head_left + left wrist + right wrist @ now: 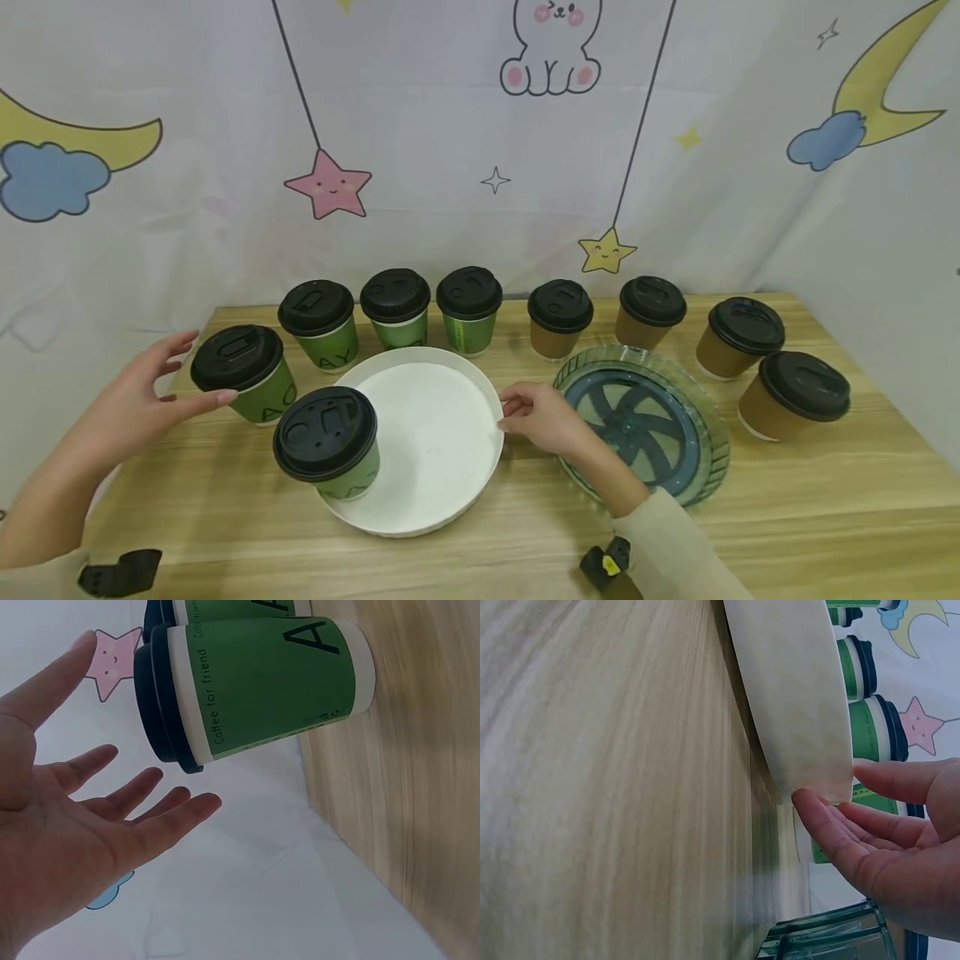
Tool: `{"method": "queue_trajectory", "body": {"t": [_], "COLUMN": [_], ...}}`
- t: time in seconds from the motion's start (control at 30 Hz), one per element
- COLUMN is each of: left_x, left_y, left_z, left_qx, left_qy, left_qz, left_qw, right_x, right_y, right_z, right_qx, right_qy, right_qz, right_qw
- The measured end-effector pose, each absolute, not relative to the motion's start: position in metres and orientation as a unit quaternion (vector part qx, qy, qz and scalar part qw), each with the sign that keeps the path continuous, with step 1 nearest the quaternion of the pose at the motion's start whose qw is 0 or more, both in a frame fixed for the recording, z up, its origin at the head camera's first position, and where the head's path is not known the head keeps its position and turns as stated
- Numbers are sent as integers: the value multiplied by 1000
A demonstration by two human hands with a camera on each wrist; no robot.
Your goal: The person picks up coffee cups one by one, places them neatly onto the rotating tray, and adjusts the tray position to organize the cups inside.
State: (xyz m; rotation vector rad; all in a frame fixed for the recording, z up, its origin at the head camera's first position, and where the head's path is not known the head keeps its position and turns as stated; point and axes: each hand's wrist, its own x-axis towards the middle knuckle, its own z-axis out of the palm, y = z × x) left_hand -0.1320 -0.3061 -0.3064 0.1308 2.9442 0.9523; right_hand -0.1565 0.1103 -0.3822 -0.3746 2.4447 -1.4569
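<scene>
A round white plate [431, 433] with a raised rim lies mid-table, and a green paper cup with a black lid [330, 442] stands on its left part. My right hand [546, 419] pinches the plate's right rim; in the right wrist view the thumb is at the upper edge and the fingertips [804, 801] are against the outer wall. At the far left another black-lidded green cup [262, 392] stands on the table. My left hand [146, 400] is beside it, thumb and fingers spread around the lid's left side. The left wrist view shows this cup [266, 686] apart from the fingers.
Three more green cups [330, 337] stand in a row behind the plate. Several brown cups with black lids [558, 321] stand at the back and right. A clear greenish round tray [716, 433] lies right of the plate, under my right forearm. A patterned white cloth [427, 167] hangs behind.
</scene>
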Motion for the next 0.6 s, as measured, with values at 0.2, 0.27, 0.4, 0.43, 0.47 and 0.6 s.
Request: {"method": "queue_trajectory", "body": {"t": [0.2,0.27,0.4,0.43,0.47,0.6], "left_x": [-144,-146,-149,-149,-150,-151], "left_y": [-308,-309,-310,-310,-310,-309], "left_z": [-309,-312,-318,-319,-320,-324], "left_qx": [54,52,47,45,45,38], "left_qy": [951,948,943,942,941,937], "left_qz": [302,308,325,329,333,347], "left_qw": [43,52,47,42,38,26], "right_x": [-156,-157,-158,-158,-158,-157], "right_y": [112,112,112,112,112,112], "right_z": [-381,-382,-383,-383,-383,-382], "right_qx": [-138,-135,-128,-127,-126,-126], "right_qy": [839,836,829,827,826,825], "right_qz": [-509,-514,-524,-526,-528,-530], "right_qw": [135,137,146,148,150,151]}}
